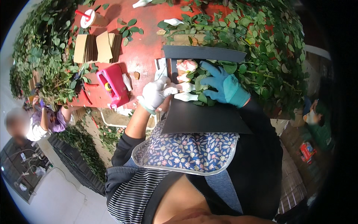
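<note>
My left hand (154, 94), in a white glove, is closed with its fingertips at the tip of a rose head in a white mesh sleeve (185, 87). A second sleeved rose (186, 96) lies just below it, nearer me. Above them are pink roses (187, 65) with bare petals. In a teal glove, my right hand (225, 86) spreads its fingers over the rose leaves and stems to the right of the heads. A black sheet (205, 116) lies in front of the roses, and a dark ridged strip (205, 53) runs beyond them.
A pink tape dispenser (113, 85), cardboard pieces (85, 48) and a cup with a red straw (91, 19) stand on the red table (143, 37). Leafy rose stems (268, 71) pile up at right. Another person (44, 121) is at far left.
</note>
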The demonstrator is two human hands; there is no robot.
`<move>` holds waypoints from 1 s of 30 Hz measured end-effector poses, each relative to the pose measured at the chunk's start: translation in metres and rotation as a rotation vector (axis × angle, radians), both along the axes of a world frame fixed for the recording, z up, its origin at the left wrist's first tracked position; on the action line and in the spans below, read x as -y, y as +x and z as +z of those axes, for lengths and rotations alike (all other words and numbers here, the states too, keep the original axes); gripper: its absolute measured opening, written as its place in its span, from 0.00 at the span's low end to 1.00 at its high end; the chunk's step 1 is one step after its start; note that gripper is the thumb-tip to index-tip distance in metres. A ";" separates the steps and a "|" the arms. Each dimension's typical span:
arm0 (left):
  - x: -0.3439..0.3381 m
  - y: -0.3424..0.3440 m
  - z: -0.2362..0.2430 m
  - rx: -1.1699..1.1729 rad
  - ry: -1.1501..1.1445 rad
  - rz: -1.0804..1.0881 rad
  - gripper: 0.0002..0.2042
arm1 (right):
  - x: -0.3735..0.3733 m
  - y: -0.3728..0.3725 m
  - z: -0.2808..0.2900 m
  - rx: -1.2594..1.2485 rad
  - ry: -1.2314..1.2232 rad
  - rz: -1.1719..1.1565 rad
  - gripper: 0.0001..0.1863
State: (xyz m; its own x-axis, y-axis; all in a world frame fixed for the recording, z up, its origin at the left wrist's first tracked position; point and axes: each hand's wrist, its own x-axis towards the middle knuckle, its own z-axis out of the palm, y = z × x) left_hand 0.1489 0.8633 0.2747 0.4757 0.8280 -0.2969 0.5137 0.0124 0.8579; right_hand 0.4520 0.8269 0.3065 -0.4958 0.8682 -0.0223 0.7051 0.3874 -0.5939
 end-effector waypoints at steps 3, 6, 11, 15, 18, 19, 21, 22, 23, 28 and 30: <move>0.004 0.017 -0.006 0.165 -0.071 -0.071 0.11 | 0.005 -0.009 0.003 0.287 -0.003 0.033 0.19; 0.001 0.023 0.012 -0.083 0.224 -0.256 0.09 | 0.007 -0.011 -0.006 0.311 0.034 0.011 0.17; 0.001 0.023 0.006 -0.105 0.454 -0.256 0.11 | 0.007 -0.013 -0.009 0.377 0.053 0.018 0.13; 0.009 0.015 -0.006 0.027 0.157 -0.035 0.09 | 0.009 -0.015 -0.007 0.364 -0.004 -0.044 0.12; 0.015 0.003 -0.019 0.123 0.006 0.137 0.09 | 0.008 -0.019 0.000 0.375 0.000 -0.045 0.12; 0.018 0.003 -0.021 0.157 0.017 0.170 0.09 | 0.009 -0.018 -0.003 0.350 0.038 -0.054 0.11; 0.019 0.002 -0.011 0.174 -0.217 0.241 0.08 | 0.011 -0.017 -0.010 0.295 0.106 -0.069 0.09; 0.020 0.002 -0.008 0.183 -0.335 0.276 0.08 | 0.012 -0.017 -0.011 0.285 0.100 -0.075 0.09; 0.022 0.002 -0.012 0.234 -0.353 0.330 0.08 | 0.011 -0.017 -0.010 0.278 0.099 -0.078 0.09; 0.016 0.000 -0.018 0.470 -0.206 0.370 0.10 | 0.010 -0.015 -0.009 0.314 0.007 -0.072 0.10; 0.017 -0.003 -0.018 0.090 -0.181 0.079 0.15 | 0.008 -0.015 -0.004 0.337 -0.011 -0.059 0.11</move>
